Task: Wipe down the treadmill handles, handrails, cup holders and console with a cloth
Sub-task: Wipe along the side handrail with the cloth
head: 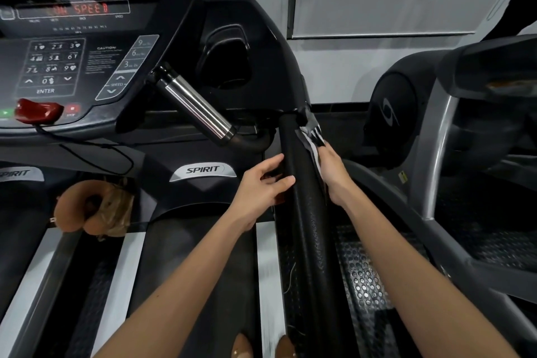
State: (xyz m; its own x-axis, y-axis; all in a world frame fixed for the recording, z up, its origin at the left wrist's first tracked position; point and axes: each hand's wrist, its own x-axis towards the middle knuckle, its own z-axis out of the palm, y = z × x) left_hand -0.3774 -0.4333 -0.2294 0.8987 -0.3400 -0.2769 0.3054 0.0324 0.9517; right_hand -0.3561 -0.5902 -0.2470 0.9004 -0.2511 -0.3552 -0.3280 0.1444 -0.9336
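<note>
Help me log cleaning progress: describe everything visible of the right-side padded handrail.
The handrail is a thick black bar with a textured, foam-like cover. It runs from the picture's bottom edge up to the console housing, beside the cup holder. The left hand touches its inner side with fairly straight fingers. The right hand holds a black-and-white cloth against its outer side near the upper end.

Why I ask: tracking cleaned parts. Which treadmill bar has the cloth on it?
The black padded handrail, where the right hand holds the cloth against it; the chrome handle by the console is bare.
</note>
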